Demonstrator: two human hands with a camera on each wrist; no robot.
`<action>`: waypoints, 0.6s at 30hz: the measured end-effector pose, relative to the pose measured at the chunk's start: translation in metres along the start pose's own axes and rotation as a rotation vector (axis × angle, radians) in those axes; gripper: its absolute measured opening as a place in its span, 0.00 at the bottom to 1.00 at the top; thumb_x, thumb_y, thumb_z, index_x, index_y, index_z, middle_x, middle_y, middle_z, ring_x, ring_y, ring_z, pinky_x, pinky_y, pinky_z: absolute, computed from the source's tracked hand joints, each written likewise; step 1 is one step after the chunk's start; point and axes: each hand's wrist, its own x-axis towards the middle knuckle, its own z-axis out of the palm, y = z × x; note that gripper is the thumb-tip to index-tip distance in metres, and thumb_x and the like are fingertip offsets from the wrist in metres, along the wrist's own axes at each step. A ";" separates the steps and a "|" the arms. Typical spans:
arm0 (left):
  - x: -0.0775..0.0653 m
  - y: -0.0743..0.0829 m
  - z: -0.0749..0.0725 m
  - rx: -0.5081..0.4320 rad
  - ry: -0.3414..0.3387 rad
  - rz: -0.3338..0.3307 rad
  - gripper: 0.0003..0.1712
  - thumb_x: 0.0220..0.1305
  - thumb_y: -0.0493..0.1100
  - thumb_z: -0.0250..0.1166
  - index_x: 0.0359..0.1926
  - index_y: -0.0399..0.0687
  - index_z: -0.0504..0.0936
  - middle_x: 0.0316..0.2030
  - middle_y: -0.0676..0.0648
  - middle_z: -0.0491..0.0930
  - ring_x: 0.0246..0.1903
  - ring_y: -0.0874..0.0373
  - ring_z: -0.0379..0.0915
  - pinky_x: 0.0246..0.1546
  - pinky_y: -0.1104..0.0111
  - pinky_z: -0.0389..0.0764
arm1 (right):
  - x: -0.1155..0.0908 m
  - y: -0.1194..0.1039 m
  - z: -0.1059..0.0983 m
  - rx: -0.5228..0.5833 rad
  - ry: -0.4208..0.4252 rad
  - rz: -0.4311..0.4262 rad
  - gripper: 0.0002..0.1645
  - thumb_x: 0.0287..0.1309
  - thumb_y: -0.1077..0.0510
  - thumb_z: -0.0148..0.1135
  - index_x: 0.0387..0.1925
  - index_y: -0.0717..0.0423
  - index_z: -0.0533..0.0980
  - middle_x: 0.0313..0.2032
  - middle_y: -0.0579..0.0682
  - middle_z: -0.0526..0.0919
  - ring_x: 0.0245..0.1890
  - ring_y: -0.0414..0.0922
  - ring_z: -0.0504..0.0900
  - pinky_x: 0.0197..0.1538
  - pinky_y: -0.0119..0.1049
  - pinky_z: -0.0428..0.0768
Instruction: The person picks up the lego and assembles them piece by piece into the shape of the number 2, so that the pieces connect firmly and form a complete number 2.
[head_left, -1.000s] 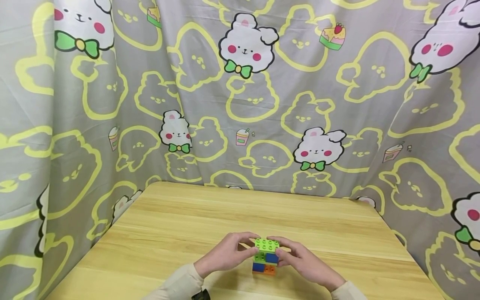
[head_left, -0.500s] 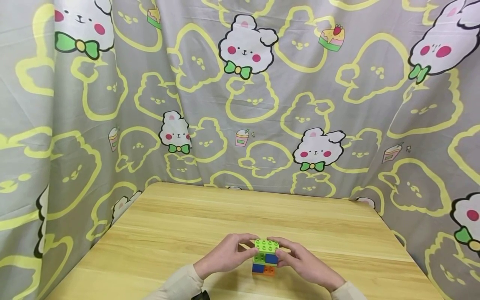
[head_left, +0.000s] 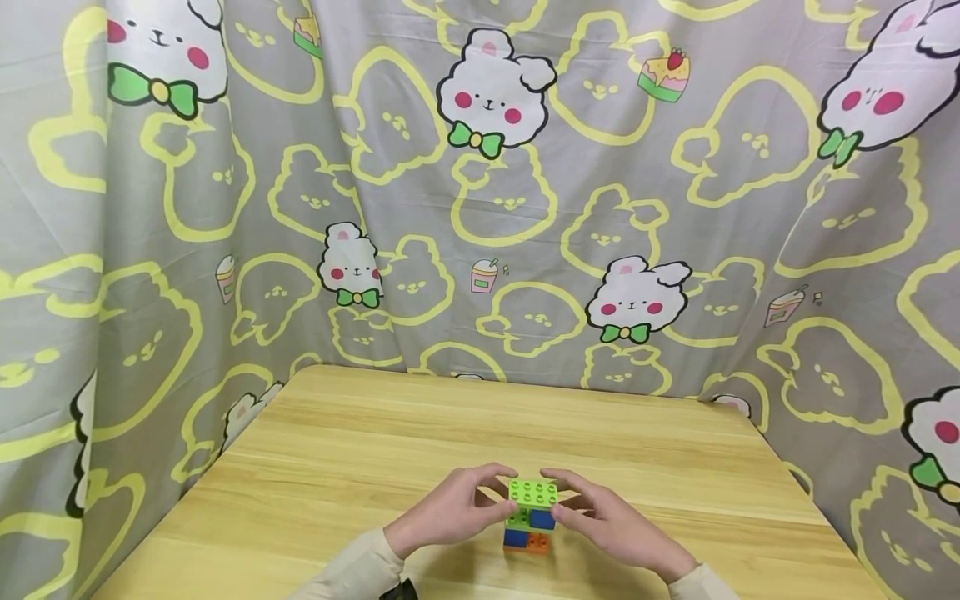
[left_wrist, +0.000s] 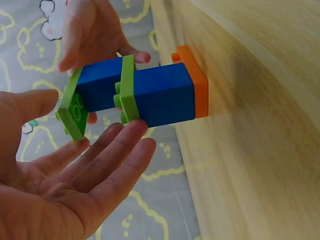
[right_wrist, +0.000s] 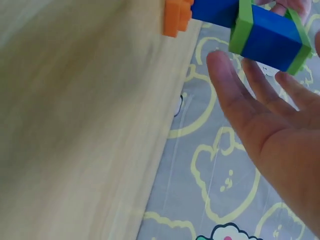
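Observation:
A stack of building blocks stands on the table in the head view. From the bottom it has an orange plate [left_wrist: 194, 82], a blue block [left_wrist: 162, 95], a green plate [left_wrist: 128, 90], a second blue block [head_left: 542, 519] and a light green studded plate [head_left: 533, 492] on top. The blue blocks sit on opposite sides. My left hand [head_left: 452, 508] is at the stack's left, fingers loosely extended, fingertips close to both green plates. On the right, my right hand [head_left: 611, 521] has its fingers spread beside the upper blue block, with space showing between them and it in the right wrist view.
The wooden table [head_left: 360, 450] spreads around the stack. A grey curtain [head_left: 420, 192] with cartoon prints hangs behind the table and along both sides. A small black object [head_left: 401, 590] shows by the left sleeve at the lower edge.
The right hand's fingers have opened slightly and drawn back to the right from the stack. The left hand has hardly moved, and the stack stays standing in place.

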 end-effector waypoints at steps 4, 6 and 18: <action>-0.001 0.001 -0.002 -0.014 0.002 -0.008 0.21 0.72 0.49 0.66 0.61 0.50 0.76 0.49 0.45 0.86 0.40 0.57 0.87 0.40 0.70 0.85 | -0.001 -0.002 -0.003 -0.021 0.051 -0.001 0.29 0.75 0.47 0.57 0.71 0.50 0.66 0.68 0.62 0.70 0.58 0.56 0.80 0.53 0.40 0.84; -0.001 0.001 -0.003 -0.017 0.007 -0.007 0.18 0.72 0.47 0.66 0.58 0.50 0.76 0.49 0.44 0.86 0.40 0.56 0.87 0.40 0.70 0.84 | -0.002 -0.003 -0.005 -0.010 0.065 -0.007 0.26 0.74 0.48 0.59 0.67 0.52 0.68 0.64 0.61 0.73 0.56 0.55 0.81 0.52 0.38 0.84; 0.000 -0.002 0.000 -0.056 0.006 0.009 0.09 0.70 0.41 0.63 0.48 0.49 0.74 0.47 0.49 0.84 0.44 0.50 0.87 0.41 0.71 0.82 | -0.002 -0.001 -0.005 0.084 0.046 -0.047 0.15 0.73 0.54 0.61 0.53 0.56 0.69 0.56 0.60 0.75 0.51 0.47 0.86 0.49 0.36 0.84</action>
